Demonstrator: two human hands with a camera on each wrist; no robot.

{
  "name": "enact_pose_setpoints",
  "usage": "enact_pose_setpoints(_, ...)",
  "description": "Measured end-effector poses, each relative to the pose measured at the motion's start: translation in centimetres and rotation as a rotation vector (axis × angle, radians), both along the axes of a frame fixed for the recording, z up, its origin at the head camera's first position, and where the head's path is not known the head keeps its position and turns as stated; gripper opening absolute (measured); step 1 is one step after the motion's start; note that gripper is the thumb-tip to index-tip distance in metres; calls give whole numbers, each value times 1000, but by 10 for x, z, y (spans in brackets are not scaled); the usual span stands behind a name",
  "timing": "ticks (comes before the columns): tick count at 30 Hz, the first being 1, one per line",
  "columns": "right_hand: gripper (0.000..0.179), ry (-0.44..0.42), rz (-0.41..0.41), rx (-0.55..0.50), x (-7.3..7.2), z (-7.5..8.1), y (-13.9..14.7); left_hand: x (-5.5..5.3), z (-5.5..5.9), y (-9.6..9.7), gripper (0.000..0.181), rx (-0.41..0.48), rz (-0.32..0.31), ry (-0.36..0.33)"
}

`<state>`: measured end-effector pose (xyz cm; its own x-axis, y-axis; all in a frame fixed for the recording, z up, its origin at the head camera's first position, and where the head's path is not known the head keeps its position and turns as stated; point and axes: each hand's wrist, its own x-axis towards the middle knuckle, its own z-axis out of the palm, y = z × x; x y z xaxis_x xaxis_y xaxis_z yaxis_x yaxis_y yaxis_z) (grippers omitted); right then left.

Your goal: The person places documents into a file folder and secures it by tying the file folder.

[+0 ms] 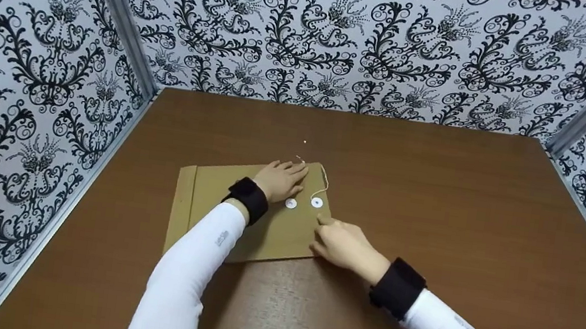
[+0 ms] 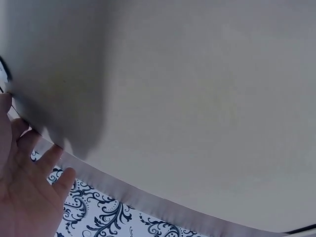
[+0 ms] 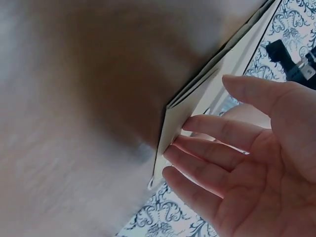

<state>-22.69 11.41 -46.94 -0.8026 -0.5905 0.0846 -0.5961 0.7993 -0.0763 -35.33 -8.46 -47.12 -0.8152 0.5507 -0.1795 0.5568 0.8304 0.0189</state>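
Note:
A brown string-tie envelope [image 1: 239, 225] lies on the table, its right side closed by a flap with two white paper buttons [image 1: 290, 203]. A thin white string [image 1: 326, 180] runs from the right button up past the top edge. My left hand [image 1: 280, 181] rests on the envelope's upper part, left of the string, fingers extended. At the lower right edge, my right hand [image 1: 345, 244] touches the flap side. In the right wrist view its fingers [image 3: 207, 165] are mostly straight against the folded envelope edge [image 3: 173, 123]. The left wrist view shows the envelope's broad face [image 2: 197, 108] close up.
The brown wooden table [image 1: 436, 195] extends to the right of and behind the envelope. Patterned black-and-white walls [image 1: 332, 39] enclose it at the back and sides, with grey metal posts [image 1: 120, 11] at the corners. A tiny white speck lies beyond the envelope.

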Motion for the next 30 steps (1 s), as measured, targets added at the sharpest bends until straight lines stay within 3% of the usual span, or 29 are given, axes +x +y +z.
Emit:
enact_pose_setpoints(14,24,-34,-106,30,-17,4,25,-7,-9,6,58,-60,-5,50)
enact_pose_setpoints(25,25,5,-161,57,-28,1,44,-2,-15,6,62,9,-29,65)
enact_pose_setpoints(30,23,-22,-180,92,-35,1,49,2,-14,7,64,20,-45,78)
